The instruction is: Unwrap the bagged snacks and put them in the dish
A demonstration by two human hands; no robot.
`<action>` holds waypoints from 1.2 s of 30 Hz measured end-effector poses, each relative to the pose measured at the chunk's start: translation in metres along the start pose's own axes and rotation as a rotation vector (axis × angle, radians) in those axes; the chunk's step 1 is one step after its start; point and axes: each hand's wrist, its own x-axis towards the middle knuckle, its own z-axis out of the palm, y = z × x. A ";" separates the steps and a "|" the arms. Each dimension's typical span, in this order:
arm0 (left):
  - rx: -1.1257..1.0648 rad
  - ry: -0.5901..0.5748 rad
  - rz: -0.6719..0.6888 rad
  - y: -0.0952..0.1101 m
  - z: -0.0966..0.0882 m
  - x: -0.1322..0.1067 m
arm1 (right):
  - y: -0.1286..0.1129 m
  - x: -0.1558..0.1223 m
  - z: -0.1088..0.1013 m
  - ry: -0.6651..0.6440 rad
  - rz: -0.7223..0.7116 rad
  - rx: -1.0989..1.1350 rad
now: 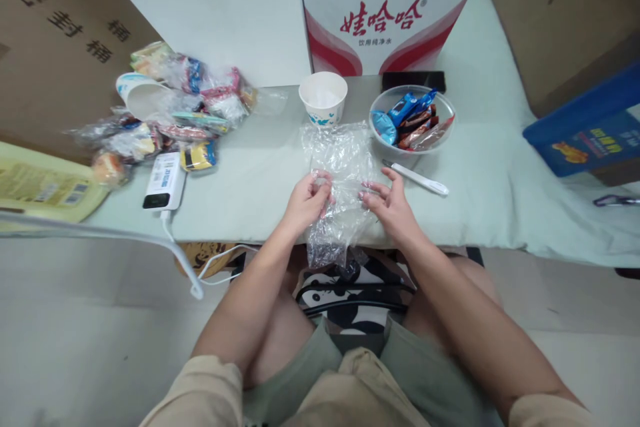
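Note:
A crinkled clear plastic bag (343,160) lies flat on the cloth in front of me, its lower end hanging over the table edge. My left hand (310,199) is on the bag's left side, thumb and fingers curled together at the film. At the right side, my right hand (391,203) has its fingers apart, the tips at the bag's edge. Just beyond the bag stands a paper cup (324,99) with a blue pattern. A clear round bowl (376,137) of wrapped snacks sits to its right. Beside my right hand lies a slim white tool (419,179) with a dark tip.
Wrapped snacks (215,97) and a tipped paper cup (140,95) are heaped at left, beside a white power bank (165,180) with a cable. White cartons (390,20) line the back, with a black phone-like slab (413,79) before them. A blue package (590,127) stands right.

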 end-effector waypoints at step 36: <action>-0.343 -0.315 -0.234 0.009 -0.022 -0.005 | -0.019 0.004 0.002 -0.228 0.306 0.170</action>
